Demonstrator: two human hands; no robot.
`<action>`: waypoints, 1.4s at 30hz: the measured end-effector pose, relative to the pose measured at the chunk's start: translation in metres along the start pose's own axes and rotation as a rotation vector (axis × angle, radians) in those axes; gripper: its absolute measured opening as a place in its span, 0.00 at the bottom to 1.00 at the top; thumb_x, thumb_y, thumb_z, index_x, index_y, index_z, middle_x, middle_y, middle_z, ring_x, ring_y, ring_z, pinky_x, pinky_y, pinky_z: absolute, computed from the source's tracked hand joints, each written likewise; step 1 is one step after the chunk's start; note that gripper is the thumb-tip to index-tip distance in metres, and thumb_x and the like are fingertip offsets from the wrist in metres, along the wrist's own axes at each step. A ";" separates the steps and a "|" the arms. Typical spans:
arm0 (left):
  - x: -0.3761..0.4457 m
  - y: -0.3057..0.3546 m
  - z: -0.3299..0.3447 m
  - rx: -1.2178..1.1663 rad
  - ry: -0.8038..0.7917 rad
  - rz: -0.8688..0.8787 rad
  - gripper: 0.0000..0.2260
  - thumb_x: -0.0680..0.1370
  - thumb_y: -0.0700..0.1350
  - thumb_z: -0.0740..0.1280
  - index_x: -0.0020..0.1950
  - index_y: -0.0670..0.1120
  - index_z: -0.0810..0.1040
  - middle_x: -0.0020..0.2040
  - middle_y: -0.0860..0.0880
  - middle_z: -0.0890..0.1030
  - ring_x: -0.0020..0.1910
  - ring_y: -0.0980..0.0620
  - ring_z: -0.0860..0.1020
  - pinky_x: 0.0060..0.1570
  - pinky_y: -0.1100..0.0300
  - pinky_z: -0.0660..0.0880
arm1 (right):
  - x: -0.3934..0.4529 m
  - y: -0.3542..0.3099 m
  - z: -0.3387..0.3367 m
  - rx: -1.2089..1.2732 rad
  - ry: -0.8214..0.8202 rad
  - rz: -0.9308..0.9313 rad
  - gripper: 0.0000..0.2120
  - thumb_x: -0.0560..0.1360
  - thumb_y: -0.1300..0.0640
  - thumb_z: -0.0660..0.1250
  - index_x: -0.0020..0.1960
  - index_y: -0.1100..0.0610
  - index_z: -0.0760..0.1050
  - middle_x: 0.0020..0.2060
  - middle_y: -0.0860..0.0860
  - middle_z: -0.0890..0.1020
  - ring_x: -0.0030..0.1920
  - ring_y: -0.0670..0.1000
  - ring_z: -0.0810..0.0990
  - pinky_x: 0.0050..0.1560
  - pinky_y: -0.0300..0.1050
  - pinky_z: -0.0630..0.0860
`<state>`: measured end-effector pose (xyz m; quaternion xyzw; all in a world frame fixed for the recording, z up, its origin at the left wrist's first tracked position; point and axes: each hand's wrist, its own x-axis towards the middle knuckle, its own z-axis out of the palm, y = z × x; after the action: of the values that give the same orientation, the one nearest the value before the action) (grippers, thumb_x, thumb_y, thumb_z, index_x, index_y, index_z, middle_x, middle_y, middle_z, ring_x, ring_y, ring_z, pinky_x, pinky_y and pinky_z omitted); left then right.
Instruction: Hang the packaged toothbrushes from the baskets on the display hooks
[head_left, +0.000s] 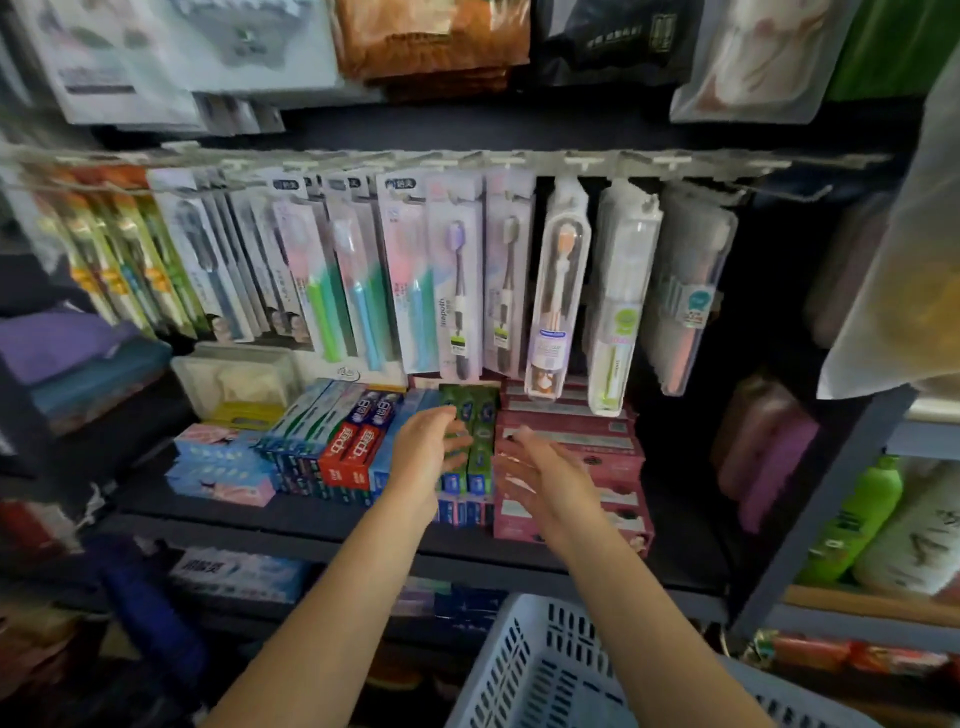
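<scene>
head view | left hand (423, 449) and right hand (540, 475), fingers loose and empty, above basket (524, 670) | packaged toothbrushes (457, 280) hang on hook rail (467, 158) well above basket | risk: reaching up may knock packs off hooks

Right hand (540, 480) motion-blurred, fingers indistinct. Basket (524, 670) cut off by bottom edge, contents unseen. Leftmost toothbrush packs (111, 249) smeared, print unreadable.
</scene>
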<state>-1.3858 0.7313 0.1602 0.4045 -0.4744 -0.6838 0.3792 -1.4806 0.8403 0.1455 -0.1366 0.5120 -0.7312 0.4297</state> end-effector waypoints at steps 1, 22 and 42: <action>0.007 0.005 -0.004 -0.044 -0.029 -0.019 0.08 0.83 0.43 0.64 0.60 0.42 0.77 0.53 0.42 0.82 0.45 0.48 0.82 0.46 0.55 0.80 | 0.005 0.000 0.010 0.040 -0.036 0.012 0.11 0.81 0.53 0.68 0.57 0.59 0.77 0.58 0.58 0.83 0.56 0.54 0.83 0.56 0.50 0.80; 0.079 0.023 -0.011 -0.359 -0.409 -0.204 0.10 0.78 0.41 0.72 0.58 0.41 0.80 0.52 0.41 0.85 0.52 0.45 0.84 0.47 0.56 0.82 | 0.083 -0.010 0.083 0.480 0.177 -0.108 0.19 0.79 0.45 0.68 0.62 0.58 0.77 0.56 0.55 0.82 0.58 0.53 0.78 0.56 0.49 0.74; 0.067 0.023 -0.003 -0.351 -0.350 -0.197 0.14 0.77 0.43 0.73 0.60 0.39 0.79 0.55 0.40 0.84 0.50 0.46 0.84 0.40 0.60 0.83 | 0.067 -0.007 0.064 0.528 0.141 -0.090 0.13 0.81 0.51 0.66 0.60 0.59 0.76 0.55 0.58 0.81 0.56 0.53 0.78 0.62 0.47 0.70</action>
<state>-1.4057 0.6635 0.1684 0.2526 -0.3653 -0.8487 0.2873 -1.4828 0.7494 0.1637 0.0084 0.3258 -0.8653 0.3808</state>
